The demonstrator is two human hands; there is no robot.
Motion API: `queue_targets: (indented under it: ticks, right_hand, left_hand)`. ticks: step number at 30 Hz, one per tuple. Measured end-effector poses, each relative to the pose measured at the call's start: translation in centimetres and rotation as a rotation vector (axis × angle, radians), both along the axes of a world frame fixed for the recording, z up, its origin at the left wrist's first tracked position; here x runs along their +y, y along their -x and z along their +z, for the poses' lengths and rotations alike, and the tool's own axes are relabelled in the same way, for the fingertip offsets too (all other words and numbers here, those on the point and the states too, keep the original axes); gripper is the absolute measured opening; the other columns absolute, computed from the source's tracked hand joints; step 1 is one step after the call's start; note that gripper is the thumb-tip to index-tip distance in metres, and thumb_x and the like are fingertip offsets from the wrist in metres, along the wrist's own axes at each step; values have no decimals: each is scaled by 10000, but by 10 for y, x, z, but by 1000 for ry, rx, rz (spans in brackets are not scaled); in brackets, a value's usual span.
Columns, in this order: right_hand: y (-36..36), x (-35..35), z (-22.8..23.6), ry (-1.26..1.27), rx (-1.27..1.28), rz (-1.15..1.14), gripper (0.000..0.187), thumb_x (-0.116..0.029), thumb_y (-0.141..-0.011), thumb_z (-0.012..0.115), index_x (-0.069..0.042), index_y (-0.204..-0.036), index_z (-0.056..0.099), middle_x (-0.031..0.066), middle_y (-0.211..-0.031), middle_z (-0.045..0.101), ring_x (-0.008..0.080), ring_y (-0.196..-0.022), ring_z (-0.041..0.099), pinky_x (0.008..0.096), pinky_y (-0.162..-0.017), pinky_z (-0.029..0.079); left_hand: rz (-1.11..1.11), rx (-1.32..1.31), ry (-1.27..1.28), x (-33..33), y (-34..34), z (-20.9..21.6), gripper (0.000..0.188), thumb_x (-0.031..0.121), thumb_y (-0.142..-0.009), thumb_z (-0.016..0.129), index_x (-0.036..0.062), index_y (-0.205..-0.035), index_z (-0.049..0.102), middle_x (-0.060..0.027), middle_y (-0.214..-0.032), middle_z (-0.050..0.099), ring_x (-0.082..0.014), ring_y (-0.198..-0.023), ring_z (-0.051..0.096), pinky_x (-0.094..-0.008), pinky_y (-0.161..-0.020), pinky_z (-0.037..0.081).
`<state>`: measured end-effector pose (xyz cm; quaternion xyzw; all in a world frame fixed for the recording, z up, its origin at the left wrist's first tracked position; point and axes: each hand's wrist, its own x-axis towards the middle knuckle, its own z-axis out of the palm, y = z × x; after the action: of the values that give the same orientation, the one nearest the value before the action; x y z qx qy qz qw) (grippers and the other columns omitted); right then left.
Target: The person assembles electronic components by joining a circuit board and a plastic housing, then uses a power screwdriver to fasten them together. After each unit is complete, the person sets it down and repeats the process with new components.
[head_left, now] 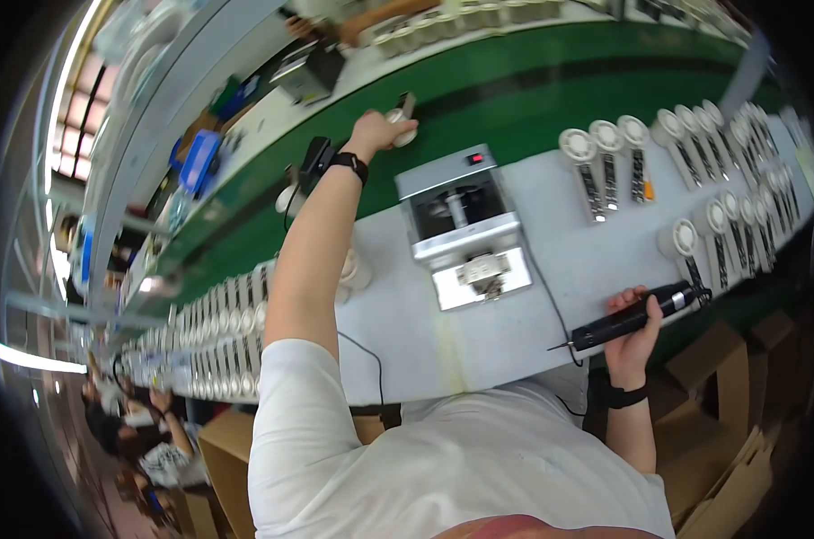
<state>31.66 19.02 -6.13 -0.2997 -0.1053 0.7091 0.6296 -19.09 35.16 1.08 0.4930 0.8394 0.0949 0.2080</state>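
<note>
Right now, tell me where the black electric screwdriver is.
In the head view, the black electric screwdriver is right of centre, in the person's right hand at the near edge of the white table.

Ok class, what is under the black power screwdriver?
Under the black power screwdriver, part of the right hand shows, and white tabletop shows around its bit. Whatever lies directly beneath the handle is covered and cannot be seen.

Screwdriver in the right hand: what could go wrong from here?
The screwdriver points its thin tip near the black cord and might snag it. Its rear end, close to the nearest white part, could knock that. The left hand, reaching far out, may drop its white piece onto the green surface.
</note>
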Motion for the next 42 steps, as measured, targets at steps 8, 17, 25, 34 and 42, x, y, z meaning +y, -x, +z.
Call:
queue_targets:
  ticks: [8, 17, 25, 34, 42]
  right_hand:
    - [3, 2, -4, 1, -23, 59, 269, -314, -941, 549, -66, -1042, 536, 59, -888, 538, 183, -824, 531, 345, -844, 448]
    - [0, 2, -4, -44, -60, 74, 267, -299, -945, 539, -55, -1052, 528, 69, -884, 547, 197, -832, 545, 374, -841, 460]
    - [3, 2, -9, -88, 14, 86, 243, -266, -955, 549, -49, -1063, 534, 71, -888, 576, 203, -826, 565, 372, -837, 469]
    - [2, 5, -6, -82, -13, 107, 246, -267, -949, 577, -47, -1052, 537, 62, -856, 573, 196, -811, 564, 357, -825, 482]
    - [4, 7, -3, -60, -30, 77, 245, -274, -942, 591, -53, -1030, 532, 41, -802, 545, 187, -776, 549, 341, -807, 481]
  left_hand:
    - [-160, 144, 100, 40, -45, -11, 908, 695, -731, 696, -156, -1022, 568, -224, -819, 706, -331, -768, 710, -385, -705, 556]
    - [-943, 157, -185, 58, -228, 47, 641, 321, -772, 753, -62, -1222, 506, -278, -1185, 613, -415, -1094, 598, -416, -925, 495]
    - [-919, 389, -25, 45, -261, 25, 496, 255, -751, 752, -9, -1120, 551, -212, -1013, 670, -373, -1000, 636, -443, -863, 507]
    - [-964, 122, -268, -21, -258, 62, 459, 295, -734, 750, 22, -1081, 626, -179, -949, 683, -360, -966, 641, -431, -836, 510]
    - [-888, -77, -623, -99, -266, 72, 608, 320, -731, 757, 3, -1214, 569, -193, -1030, 646, -381, -980, 619, -420, -856, 507]
